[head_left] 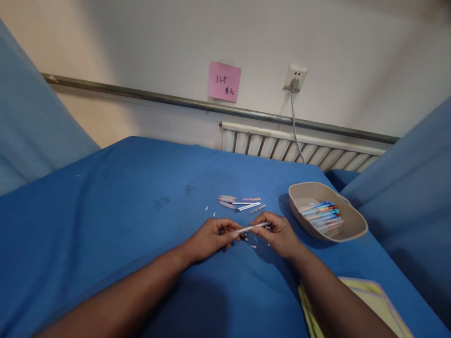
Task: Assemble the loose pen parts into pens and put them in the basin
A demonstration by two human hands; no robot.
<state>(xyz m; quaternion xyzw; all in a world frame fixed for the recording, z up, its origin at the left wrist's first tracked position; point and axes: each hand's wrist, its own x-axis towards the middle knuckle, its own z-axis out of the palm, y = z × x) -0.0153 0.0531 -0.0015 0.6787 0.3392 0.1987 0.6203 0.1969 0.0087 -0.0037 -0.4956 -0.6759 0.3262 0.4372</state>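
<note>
Between my two hands a pale, patterned pen (249, 228) is held nearly level above the blue cloth. My left hand (215, 235) pinches its left end, and my right hand (276, 234) grips the right end between thumb and fingers. Just beyond lie pink pen barrels (226, 201), a few white refills with dark ends (246, 206) and a speckled barrel part (258, 209). Small white tips (253, 246) are scattered on the cloth around and under my hands; some are partly hidden by my fingers.
A beige basket (298, 206) holding several pens (322, 216) stands to the right. A yellow cloth (369, 300) lies at the front right, partly under my forearm. Behind the blue-covered table (116, 197) are a radiator (268, 143), metal rail, socket with cable, and pink note (224, 82).
</note>
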